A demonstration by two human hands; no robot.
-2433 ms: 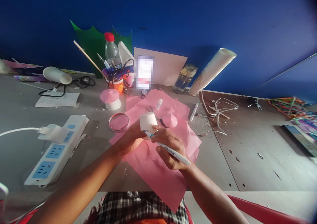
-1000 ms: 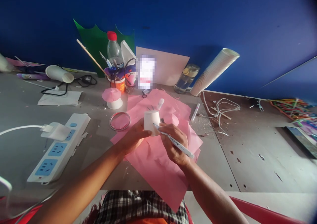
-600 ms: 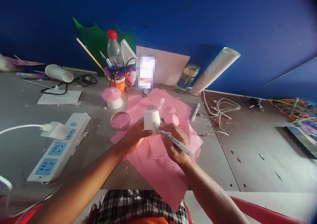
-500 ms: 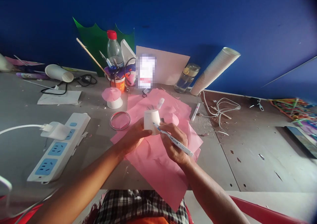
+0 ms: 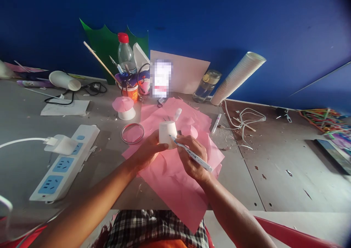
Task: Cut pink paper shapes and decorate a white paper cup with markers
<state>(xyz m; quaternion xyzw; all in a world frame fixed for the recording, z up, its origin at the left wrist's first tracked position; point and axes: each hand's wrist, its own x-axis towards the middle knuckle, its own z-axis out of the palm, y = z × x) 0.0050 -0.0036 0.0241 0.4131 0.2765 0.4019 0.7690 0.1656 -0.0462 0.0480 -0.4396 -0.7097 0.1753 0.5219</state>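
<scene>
At the frame's centre, the left hand (image 5: 150,147) grips an upturned white paper cup (image 5: 166,132), and the right hand (image 5: 194,156) pinches a slim white marker (image 5: 199,160) with a blue tip against its side. Uneven squeezing could dent the thin wall or make the tip skid. Pink paper sheets (image 5: 178,189) overhang the front edge of the grey worktop (image 5: 233,175) at lower centre; open room lies at lower right.
</scene>
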